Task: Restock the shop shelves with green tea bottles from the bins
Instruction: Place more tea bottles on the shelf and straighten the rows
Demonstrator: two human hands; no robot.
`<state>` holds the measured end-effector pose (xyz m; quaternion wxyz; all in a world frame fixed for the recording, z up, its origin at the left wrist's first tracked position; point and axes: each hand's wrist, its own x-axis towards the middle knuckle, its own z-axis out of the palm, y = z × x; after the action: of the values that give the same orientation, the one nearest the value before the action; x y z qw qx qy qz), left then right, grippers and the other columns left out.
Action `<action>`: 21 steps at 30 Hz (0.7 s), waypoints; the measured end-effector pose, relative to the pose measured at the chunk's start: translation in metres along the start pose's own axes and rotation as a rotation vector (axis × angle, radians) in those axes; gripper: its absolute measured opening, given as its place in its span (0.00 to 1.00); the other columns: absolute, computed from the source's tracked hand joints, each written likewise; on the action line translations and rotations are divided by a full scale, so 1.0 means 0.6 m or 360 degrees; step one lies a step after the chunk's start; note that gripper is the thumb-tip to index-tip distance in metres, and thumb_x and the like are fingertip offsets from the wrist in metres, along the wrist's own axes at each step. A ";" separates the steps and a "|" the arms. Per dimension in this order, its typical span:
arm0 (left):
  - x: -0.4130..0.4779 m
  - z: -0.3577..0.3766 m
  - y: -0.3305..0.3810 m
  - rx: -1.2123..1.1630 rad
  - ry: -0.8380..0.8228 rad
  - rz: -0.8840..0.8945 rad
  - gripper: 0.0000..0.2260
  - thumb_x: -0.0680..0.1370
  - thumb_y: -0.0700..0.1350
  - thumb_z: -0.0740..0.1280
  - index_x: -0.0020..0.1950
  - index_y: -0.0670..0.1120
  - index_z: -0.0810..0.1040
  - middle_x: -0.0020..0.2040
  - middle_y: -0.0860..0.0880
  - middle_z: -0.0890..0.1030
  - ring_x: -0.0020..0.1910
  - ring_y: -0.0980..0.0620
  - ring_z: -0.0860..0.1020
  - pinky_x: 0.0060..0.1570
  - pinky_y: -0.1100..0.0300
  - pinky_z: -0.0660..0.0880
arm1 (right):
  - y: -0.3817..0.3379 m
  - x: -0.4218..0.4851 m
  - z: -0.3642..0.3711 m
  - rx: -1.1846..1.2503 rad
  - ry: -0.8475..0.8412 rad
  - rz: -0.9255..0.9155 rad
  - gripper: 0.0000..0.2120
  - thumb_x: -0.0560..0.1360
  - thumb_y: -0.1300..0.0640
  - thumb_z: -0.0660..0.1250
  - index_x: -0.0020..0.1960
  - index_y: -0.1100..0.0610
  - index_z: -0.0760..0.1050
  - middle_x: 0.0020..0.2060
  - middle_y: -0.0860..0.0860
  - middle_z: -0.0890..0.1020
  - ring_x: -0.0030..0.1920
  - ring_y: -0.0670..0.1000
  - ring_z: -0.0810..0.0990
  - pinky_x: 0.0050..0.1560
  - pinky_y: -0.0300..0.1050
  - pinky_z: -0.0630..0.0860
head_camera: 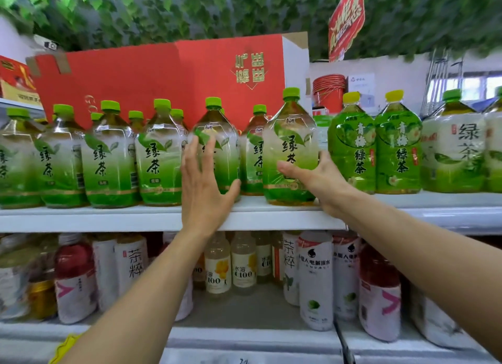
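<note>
Several large green tea bottles with green caps stand in a row on the white upper shelf [108,220]. My left hand [202,187] lies flat with straight, spread fingers against the front of one green tea bottle [217,124] in the middle of the row. My right hand [316,180] grips the neighbouring green tea bottle [290,135], thumb across its front and fingers round its right side. That bottle stands upright at the shelf's front edge, slightly ahead of the row. No bin is in view.
Darker green plum tea bottles [353,146] stand just right of the gripped bottle. A red carton [163,78] sits behind the row. The lower shelf [244,336] holds several mixed drink bottles. Fake leaves hang overhead.
</note>
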<state>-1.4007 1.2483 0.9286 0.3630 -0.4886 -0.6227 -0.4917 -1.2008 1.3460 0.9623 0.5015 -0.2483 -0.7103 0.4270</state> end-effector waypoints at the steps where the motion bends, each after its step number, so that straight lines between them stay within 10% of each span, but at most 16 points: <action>1: -0.002 0.001 0.000 0.0003 0.0005 0.0002 0.43 0.74 0.51 0.74 0.82 0.53 0.52 0.82 0.47 0.48 0.81 0.47 0.47 0.79 0.46 0.54 | 0.002 0.005 0.002 -0.0010 -0.0029 0.0007 0.44 0.60 0.41 0.81 0.67 0.51 0.62 0.50 0.44 0.76 0.50 0.45 0.76 0.56 0.45 0.72; 6: -0.007 -0.001 0.001 0.0067 0.0044 0.0040 0.40 0.75 0.52 0.74 0.81 0.52 0.55 0.81 0.45 0.51 0.81 0.46 0.50 0.79 0.48 0.54 | -0.002 0.017 0.030 -0.0117 -0.0176 -0.0014 0.62 0.45 0.29 0.79 0.73 0.52 0.63 0.65 0.53 0.78 0.64 0.55 0.77 0.67 0.58 0.73; 21: -0.008 0.005 0.000 0.0340 0.0025 0.0154 0.35 0.78 0.52 0.68 0.81 0.49 0.56 0.80 0.41 0.52 0.79 0.42 0.48 0.78 0.41 0.50 | 0.007 0.040 0.060 -0.0475 -0.0088 -0.0046 0.52 0.63 0.34 0.77 0.74 0.55 0.55 0.68 0.54 0.72 0.68 0.57 0.72 0.69 0.59 0.70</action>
<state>-1.3993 1.2501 0.9232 0.4411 -0.4726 -0.6445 -0.4082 -1.2435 1.3539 0.9661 0.4454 -0.2979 -0.7830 0.3159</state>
